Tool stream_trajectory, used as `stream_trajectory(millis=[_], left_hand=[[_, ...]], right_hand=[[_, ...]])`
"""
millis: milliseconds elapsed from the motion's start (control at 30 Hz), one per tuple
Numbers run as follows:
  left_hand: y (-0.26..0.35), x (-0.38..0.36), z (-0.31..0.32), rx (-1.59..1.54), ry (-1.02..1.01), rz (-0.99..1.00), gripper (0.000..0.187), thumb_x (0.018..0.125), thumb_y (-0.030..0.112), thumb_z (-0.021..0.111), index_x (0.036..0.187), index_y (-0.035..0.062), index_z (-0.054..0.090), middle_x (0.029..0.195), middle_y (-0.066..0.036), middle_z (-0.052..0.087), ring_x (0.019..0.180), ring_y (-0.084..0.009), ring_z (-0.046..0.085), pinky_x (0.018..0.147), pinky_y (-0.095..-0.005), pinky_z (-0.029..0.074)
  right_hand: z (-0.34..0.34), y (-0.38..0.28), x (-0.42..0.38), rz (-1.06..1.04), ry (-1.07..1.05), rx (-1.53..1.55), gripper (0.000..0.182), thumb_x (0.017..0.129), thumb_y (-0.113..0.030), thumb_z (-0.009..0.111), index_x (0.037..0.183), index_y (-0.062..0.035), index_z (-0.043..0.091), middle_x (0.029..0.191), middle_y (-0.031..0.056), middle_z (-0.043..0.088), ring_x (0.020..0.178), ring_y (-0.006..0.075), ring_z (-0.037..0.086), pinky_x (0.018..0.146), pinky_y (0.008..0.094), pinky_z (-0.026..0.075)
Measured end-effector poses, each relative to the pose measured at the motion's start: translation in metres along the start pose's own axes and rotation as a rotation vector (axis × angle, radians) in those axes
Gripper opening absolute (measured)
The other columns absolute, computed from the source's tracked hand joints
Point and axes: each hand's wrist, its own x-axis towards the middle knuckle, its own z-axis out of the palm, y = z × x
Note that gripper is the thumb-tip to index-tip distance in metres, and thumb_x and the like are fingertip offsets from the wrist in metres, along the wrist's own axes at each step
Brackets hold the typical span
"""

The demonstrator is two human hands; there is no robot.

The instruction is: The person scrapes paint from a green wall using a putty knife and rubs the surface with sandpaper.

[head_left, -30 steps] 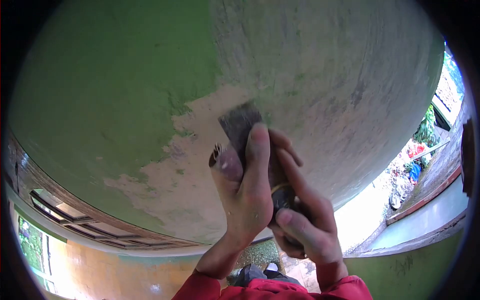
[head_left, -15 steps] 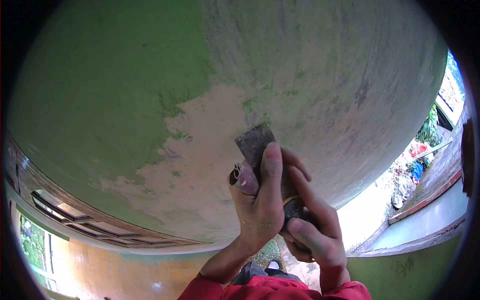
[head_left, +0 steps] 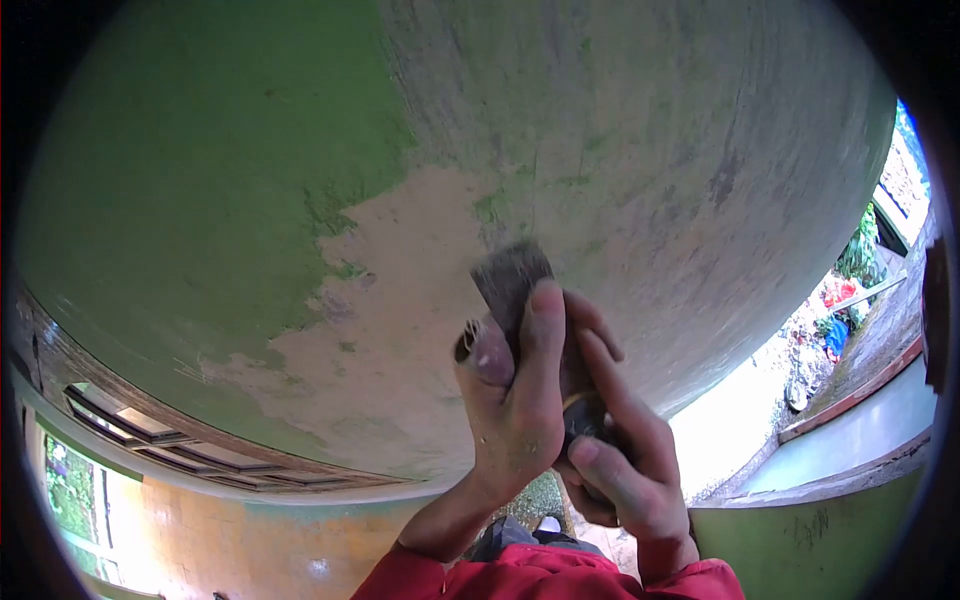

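Note:
A scraper (head_left: 512, 280) with a flat grey blade, blurred at its tip, lies against the wall where green paint gives way to bare, pinkish patches. My left hand (head_left: 520, 400) is closed on the scraper, its thumb along the blade. Lower and to the right, my right hand (head_left: 635, 470) wraps round the dark handle (head_left: 585, 418). A rolled, purplish piece (head_left: 488, 352) with a frayed end sits at the left hand's fingers; what it is I cannot make out.
The wall (head_left: 230, 180) curves across most of the view. Wooden window frames (head_left: 180, 440) run along the lower left. At the right are a ledge (head_left: 850, 400), plants (head_left: 860, 250) and a bright opening. A shoe (head_left: 548, 524) shows below.
The wall's paint patches have shifted slightly left and up in view. The scraper's blade tip is now blurred, while both hands keep their hold on it.

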Motion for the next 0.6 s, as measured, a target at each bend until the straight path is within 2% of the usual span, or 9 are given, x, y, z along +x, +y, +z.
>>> stream_trajectory(millis=[67, 100, 167, 233, 333, 367, 433, 600], left_hand=[[0.001, 0.003, 0.0, -0.003, -0.011, 0.009, 0.041, 0.106, 0.026, 0.04, 0.08, 0.0018, 0.059, 0.071, -0.003, 0.062, 0.061, -0.0071, 0.055, 0.054, -0.0229, 0.043], [0.006, 0.005, 0.001, -0.001, -0.024, -0.005, 0.041, 0.107, 0.026, 0.039, 0.08, 0.002, 0.059, 0.071, -0.004, 0.063, 0.061, -0.0071, 0.055, 0.055, -0.0228, 0.043], [0.009, 0.005, 0.002, 0.006, -0.033, -0.035, 0.042, 0.107, 0.027, 0.039, 0.079, 0.0022, 0.059, 0.071, -0.004, 0.063, 0.061, -0.0072, 0.055, 0.055, -0.0227, 0.043], [0.012, 0.008, 0.002, 0.023, -0.022, -0.01, 0.036, 0.105, 0.03, 0.045, 0.088, 0.0019, 0.059, 0.07, -0.009, 0.062, 0.063, -0.0132, 0.059, 0.058, -0.0255, 0.045], [0.005, 0.004, -0.007, 0.079, -0.052, -0.018, 0.035, 0.104, 0.029, 0.045, 0.088, 0.0019, 0.06, 0.068, -0.008, 0.061, 0.063, -0.0142, 0.06, 0.058, -0.0258, 0.045], [0.005, 0.003, -0.006, 0.079, -0.049, -0.025, 0.035, 0.104, 0.029, 0.045, 0.088, 0.0019, 0.06, 0.068, -0.008, 0.061, 0.063, -0.0142, 0.06, 0.058, -0.0258, 0.045], [0.015, 0.009, 0.002, -0.017, -0.018, 0.041, 0.035, 0.104, 0.028, 0.045, 0.087, 0.002, 0.06, 0.07, -0.008, 0.061, 0.064, -0.014, 0.06, 0.059, -0.0254, 0.045], [0.015, 0.013, 0.001, 0.002, -0.016, 0.033, 0.034, 0.105, 0.026, 0.045, 0.087, 0.0018, 0.06, 0.075, -0.009, 0.063, 0.064, -0.0139, 0.059, 0.06, -0.0253, 0.045]], right_hand=[[0.002, 0.005, -0.003, -0.027, 0.084, -0.099, 0.07, 0.095, -0.015, 0.053, 0.154, -0.002, 0.018, 0.085, 0.0035, 0.056, 0.059, 0.006, 0.046, 0.053, 0.0219, 0.035], [0.002, 0.002, -0.001, -0.057, 0.075, -0.158, 0.07, 0.095, -0.014, 0.052, 0.155, -0.0021, 0.017, 0.093, 0.0051, 0.058, 0.065, 0.0065, 0.047, 0.058, 0.0221, 0.037], [0.002, -0.012, 0.003, -0.01, 0.041, -0.105, 0.07, 0.095, -0.014, 0.051, 0.155, -0.002, 0.017, 0.096, 0.0054, 0.058, 0.066, 0.0069, 0.047, 0.06, 0.0221, 0.037], [0.0, -0.015, 0.0, 0.054, -0.027, -0.049, 0.068, 0.096, -0.011, 0.049, 0.155, -0.0018, 0.017, 0.1, 0.0061, 0.058, 0.068, 0.0073, 0.048, 0.062, 0.0219, 0.038], [0.008, -0.001, 0.001, -0.024, 0.069, -0.105, 0.068, 0.096, -0.011, 0.05, 0.155, -0.0016, 0.016, 0.098, 0.0066, 0.058, 0.066, 0.0073, 0.048, 0.061, 0.022, 0.038], [0.004, -0.007, -0.001, 0.007, 0.009, -0.084, 0.07, 0.096, -0.014, 0.051, 0.155, -0.0014, 0.016, 0.103, 0.0086, 0.059, 0.067, 0.0081, 0.048, 0.063, 0.0229, 0.039], [0.002, -0.012, 0.002, 0.001, -0.014, -0.094, 0.07, 0.096, -0.015, 0.051, 0.155, -0.0014, 0.016, 0.103, 0.0085, 0.059, 0.067, 0.008, 0.048, 0.063, 0.0229, 0.039], [0.003, -0.011, 0.005, -0.051, 0.007, -0.136, 0.068, 0.097, -0.015, 0.051, 0.155, -0.0019, 0.017, 0.099, 0.0075, 0.058, 0.065, 0.0076, 0.047, 0.061, 0.0231, 0.038]])
